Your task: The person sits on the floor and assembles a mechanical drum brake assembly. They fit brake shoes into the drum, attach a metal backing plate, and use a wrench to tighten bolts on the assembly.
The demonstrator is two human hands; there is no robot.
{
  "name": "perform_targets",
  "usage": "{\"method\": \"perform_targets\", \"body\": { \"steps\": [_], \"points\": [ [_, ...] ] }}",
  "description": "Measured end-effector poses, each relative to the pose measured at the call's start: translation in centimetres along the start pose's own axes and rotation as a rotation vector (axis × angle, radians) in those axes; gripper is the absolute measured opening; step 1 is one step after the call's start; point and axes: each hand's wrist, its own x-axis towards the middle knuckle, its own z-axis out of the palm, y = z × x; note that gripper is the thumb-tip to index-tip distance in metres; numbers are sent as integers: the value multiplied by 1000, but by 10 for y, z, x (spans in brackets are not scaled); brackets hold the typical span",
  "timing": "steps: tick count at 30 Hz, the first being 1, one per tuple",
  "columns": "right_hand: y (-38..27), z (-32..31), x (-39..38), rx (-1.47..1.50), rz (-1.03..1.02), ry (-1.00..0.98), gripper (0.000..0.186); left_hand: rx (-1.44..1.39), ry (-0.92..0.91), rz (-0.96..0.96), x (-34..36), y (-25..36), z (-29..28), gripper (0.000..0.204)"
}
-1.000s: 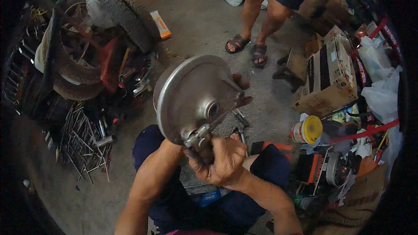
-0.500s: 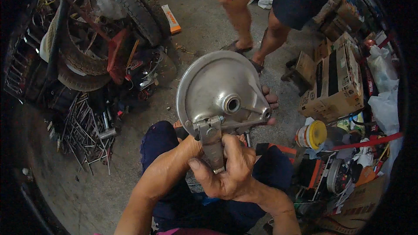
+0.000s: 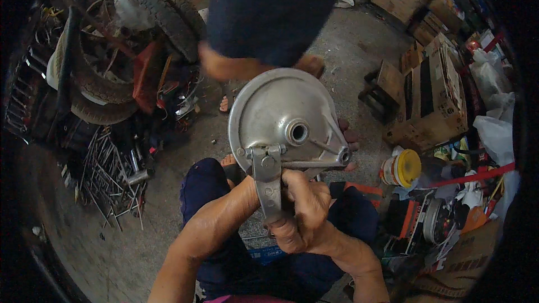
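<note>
A round silver drum brake panel (image 3: 264, 104) is held up in front of me, its outer face with the central bored hub toward me. My left hand (image 3: 350, 136) supports it from behind; most of that hand is hidden, and only fingertips show past the right edge. A flat metal brake arm (image 3: 268, 182) is bolted at the panel's lower left and points down toward me. My right hand (image 3: 303, 207) grips the arm's lower end, with the thumb against its tip and the fingers curled beside it.
Old tires (image 3: 163, 14) and a heap of metal rods (image 3: 109, 174) lie on the left. At right are cardboard boxes (image 3: 426, 101), a yellow-lidded tub (image 3: 409, 168) and a red bar (image 3: 471, 175). A person in dark shorts (image 3: 269, 17) is close beyond the panel.
The brake arm has tilted, showing more of its flat face, and my right thumb has moved down to its tip. The other person has moved left and closer.
</note>
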Motion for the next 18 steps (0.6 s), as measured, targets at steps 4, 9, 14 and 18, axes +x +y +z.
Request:
{"method": "perform_targets", "body": {
  "steps": [4, 9, 14, 18],
  "points": [
    [2, 3, 2, 11, -21, 37, 54, -3, 21, 4, -1, 1, 0, 61],
    [8, -3, -6, -33, -34, 12, 49, 14, 70, 12, -1, 0, 5, 60],
    [11, -5, -3, 74, -15, -3, 38, 75, 181, 67, -6, 8, 26, 60],
    [4, -24, 4, -50, 139, -53, 31, 105, 275, 148, -7, 21, 36, 60]
  ]
}}
